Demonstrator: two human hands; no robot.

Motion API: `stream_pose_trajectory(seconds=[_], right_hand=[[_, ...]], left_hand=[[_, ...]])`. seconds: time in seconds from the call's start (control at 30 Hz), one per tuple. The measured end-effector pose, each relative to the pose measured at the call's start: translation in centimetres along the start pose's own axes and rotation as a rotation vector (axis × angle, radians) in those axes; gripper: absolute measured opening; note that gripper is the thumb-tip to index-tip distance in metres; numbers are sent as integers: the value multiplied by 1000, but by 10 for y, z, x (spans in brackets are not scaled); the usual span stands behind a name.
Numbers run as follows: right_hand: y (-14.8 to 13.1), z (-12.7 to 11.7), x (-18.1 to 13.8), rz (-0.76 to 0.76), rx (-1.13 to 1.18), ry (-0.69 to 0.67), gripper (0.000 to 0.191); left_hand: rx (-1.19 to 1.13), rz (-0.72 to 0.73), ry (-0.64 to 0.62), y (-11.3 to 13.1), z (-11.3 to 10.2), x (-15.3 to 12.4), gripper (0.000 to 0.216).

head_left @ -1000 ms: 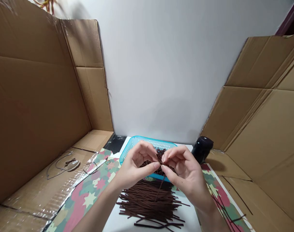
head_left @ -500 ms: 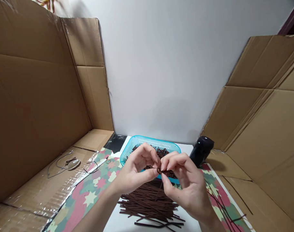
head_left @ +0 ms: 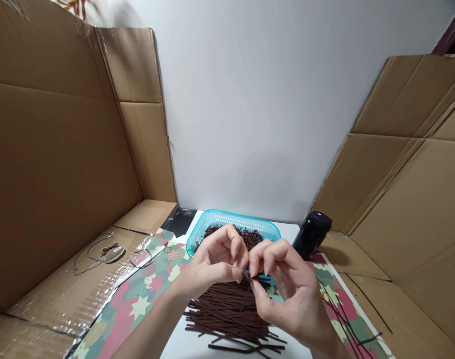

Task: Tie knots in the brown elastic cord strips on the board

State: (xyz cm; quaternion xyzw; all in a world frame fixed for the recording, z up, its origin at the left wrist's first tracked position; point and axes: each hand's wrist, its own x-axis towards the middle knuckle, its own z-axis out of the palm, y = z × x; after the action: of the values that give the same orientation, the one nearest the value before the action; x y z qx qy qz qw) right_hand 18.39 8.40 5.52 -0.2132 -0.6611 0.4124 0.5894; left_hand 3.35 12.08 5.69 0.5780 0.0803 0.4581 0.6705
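My left hand [head_left: 212, 264] and my right hand [head_left: 283, 284] meet over the front of a blue plastic basket [head_left: 246, 220]. Pinched at their fingertips is a short brown cord [head_left: 264, 277], mostly hidden by the fingers. Inside the basket lies a tangle of short, curled brown cord pieces [head_left: 253, 236]. Below my hands, a pile of straight brown cords [head_left: 227, 311] is spread crosswise on a white board [head_left: 178, 344].
A dark, glossy object [head_left: 313, 234] stands right of the basket. Long loose cords [head_left: 343, 319] trail at the right. On the left cardboard sits a small pale, rounded object [head_left: 114, 254] with a thin cord. Cardboard panels [head_left: 63, 149] rise at both sides.
Both hands have stayed close together, with the fingertips slightly lower. The small loop seen between them is now hidden, and the cord sits lower at the right fingertips.
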Motion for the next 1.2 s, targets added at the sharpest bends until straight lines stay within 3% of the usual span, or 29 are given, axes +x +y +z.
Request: stream_pose_trajectory(seconds=[0.13,0.2,0.33,0.4,0.47,0.6,0.67,0.77,0.9,0.97,1.03,1.2], right_hand=[[1,-6,0,16,-36,-30,29],[4,-14,3,42,-118,-22,23],[14,-38,12,-2,-445,226,18],[14,-46,15,14,-684,240,24],[4,-47,13,16,-775,295,23],[-36,-28,-5,-161,-596,587,10],[-53,-20,-15,-283,-504,624,15],[-55,-22,-23,-306,-486,421,19],[-11,-40,-18,78,-677,-16,13],[19,-49,-19,153,-752,-135,16],[44,-55,-25,178,-788,-197,17],[73,-60,-45,173,-760,-99,15]], left_hand=[[68,-32,14,3,-1,0,21],[209,-17,87,7,-3,0,18],[449,140,345,17,-12,4,16],[496,183,436,23,-15,4,12],[538,191,480,28,-15,1,9],[656,156,395,41,-4,-16,2],[750,149,266,50,6,-27,4],[914,69,65,62,17,-34,8],[1035,-272,-164,43,12,-28,17],[1099,-388,-102,15,2,-24,20],[1088,-432,55,-19,-8,-23,21],[979,-430,133,-73,-16,-28,21]])
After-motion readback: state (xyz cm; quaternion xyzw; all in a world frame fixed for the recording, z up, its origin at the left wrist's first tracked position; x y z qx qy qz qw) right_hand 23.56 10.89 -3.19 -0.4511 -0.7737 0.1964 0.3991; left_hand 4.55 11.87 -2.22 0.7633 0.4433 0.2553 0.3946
